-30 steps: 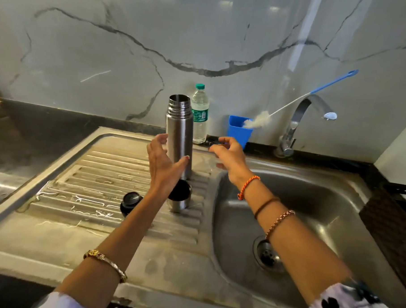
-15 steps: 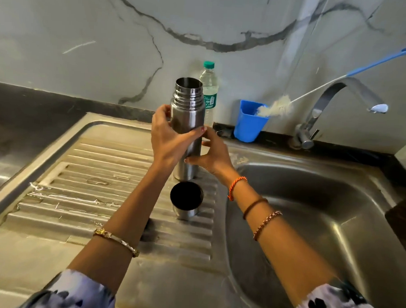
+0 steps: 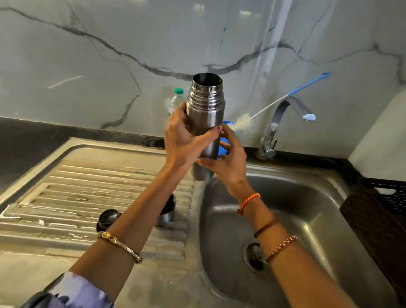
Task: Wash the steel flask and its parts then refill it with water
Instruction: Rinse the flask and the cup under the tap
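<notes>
Flask [image 3: 204,121] hangs upright, mouth open, above the sink's [image 3: 311,205] near-left rim; our left hand [image 3: 184,141] wraps its middle and right hand [image 3: 227,159] cups lower, steadying it, probably for carrying toward the tap [image 3: 285,115].

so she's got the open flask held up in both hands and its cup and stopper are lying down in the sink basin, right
Not quite. Both hands, left and right, do hold the open steel flask up, but the cup and stopper sit on the ribbed drainboard left of the basin, not in it. The head view shows this.
</notes>
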